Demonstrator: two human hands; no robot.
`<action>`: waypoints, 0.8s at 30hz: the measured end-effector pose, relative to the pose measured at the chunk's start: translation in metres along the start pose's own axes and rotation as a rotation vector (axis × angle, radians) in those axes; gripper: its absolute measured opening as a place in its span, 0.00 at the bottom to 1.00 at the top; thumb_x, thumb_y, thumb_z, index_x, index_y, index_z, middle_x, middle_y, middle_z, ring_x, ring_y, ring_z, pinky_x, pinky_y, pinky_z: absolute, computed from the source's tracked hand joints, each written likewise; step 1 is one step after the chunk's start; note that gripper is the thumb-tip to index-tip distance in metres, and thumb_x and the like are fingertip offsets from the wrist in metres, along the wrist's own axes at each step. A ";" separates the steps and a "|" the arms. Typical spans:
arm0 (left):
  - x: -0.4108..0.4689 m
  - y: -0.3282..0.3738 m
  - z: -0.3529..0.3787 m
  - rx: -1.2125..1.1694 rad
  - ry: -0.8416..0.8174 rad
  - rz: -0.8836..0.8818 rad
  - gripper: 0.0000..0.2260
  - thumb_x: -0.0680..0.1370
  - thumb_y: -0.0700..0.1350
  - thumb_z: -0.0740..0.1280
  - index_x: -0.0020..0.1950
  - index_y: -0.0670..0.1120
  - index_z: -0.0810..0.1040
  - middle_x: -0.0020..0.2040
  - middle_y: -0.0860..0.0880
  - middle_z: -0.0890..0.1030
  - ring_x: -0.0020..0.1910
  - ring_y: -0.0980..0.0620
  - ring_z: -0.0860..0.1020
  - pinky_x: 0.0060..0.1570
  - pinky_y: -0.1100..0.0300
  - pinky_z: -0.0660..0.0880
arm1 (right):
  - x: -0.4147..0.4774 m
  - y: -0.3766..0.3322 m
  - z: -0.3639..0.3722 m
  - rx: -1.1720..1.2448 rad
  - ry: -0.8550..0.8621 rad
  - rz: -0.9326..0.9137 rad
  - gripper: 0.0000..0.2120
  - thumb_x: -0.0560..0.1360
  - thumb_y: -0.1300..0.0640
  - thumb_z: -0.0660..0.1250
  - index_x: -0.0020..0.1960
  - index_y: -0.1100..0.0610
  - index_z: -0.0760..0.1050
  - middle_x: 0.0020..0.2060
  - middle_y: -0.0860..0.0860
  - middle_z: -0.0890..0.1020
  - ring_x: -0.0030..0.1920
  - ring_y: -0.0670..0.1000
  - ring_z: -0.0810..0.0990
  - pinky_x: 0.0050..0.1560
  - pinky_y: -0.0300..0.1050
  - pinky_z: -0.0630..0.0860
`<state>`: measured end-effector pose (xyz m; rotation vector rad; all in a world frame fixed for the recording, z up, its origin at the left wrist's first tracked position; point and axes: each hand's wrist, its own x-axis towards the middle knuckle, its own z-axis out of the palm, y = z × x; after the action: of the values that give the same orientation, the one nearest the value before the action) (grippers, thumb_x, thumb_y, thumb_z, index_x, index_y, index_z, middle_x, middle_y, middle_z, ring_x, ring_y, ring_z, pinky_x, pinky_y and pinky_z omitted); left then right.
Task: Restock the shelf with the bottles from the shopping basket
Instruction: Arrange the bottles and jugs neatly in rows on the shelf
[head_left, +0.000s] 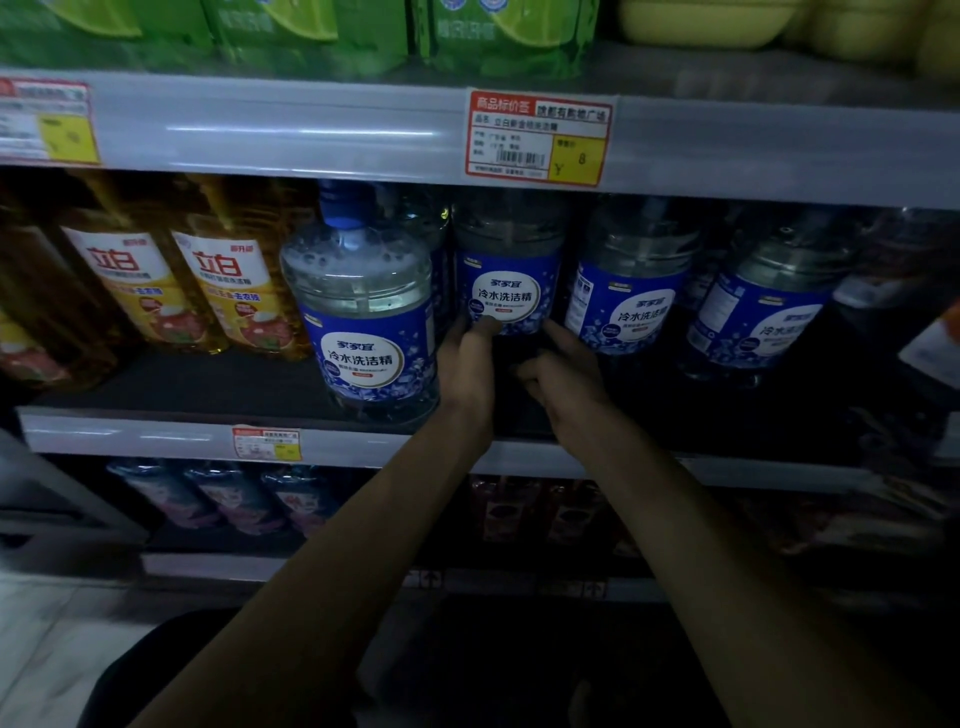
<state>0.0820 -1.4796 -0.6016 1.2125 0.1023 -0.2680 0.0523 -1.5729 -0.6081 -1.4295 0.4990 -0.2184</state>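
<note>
Bottles: four blue-labelled on shelf; left hand, right hand hold one.

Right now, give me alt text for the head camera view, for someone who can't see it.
The left hand grips, and the right hand reaches for, the base of a blue-labelled bottle set back on a dim store shelf. Similar bottles stand either side, yellow bottles further left.
</note>
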 end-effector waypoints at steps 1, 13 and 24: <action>0.000 0.000 0.000 0.002 0.002 0.006 0.24 0.71 0.48 0.69 0.68 0.50 0.80 0.59 0.47 0.85 0.59 0.44 0.83 0.63 0.43 0.78 | 0.000 0.000 0.000 0.001 -0.004 -0.002 0.35 0.67 0.75 0.64 0.68 0.47 0.77 0.59 0.50 0.84 0.61 0.52 0.80 0.64 0.55 0.79; -0.010 -0.001 -0.007 0.203 0.004 0.105 0.22 0.77 0.46 0.68 0.71 0.48 0.76 0.63 0.48 0.82 0.63 0.47 0.80 0.67 0.45 0.75 | -0.015 -0.012 -0.011 -0.435 0.112 -0.136 0.25 0.75 0.66 0.70 0.71 0.56 0.73 0.61 0.55 0.80 0.63 0.55 0.78 0.63 0.48 0.76; -0.051 0.005 -0.027 0.709 -0.216 0.398 0.19 0.79 0.46 0.70 0.70 0.47 0.76 0.64 0.48 0.81 0.62 0.54 0.78 0.62 0.60 0.75 | -0.051 -0.013 -0.046 -1.025 0.044 -0.468 0.23 0.72 0.53 0.73 0.66 0.52 0.75 0.61 0.54 0.77 0.62 0.56 0.77 0.60 0.53 0.77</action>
<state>0.0356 -1.4451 -0.5957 1.8594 -0.4556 -0.0788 -0.0115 -1.5939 -0.5878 -2.5489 0.2984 -0.3973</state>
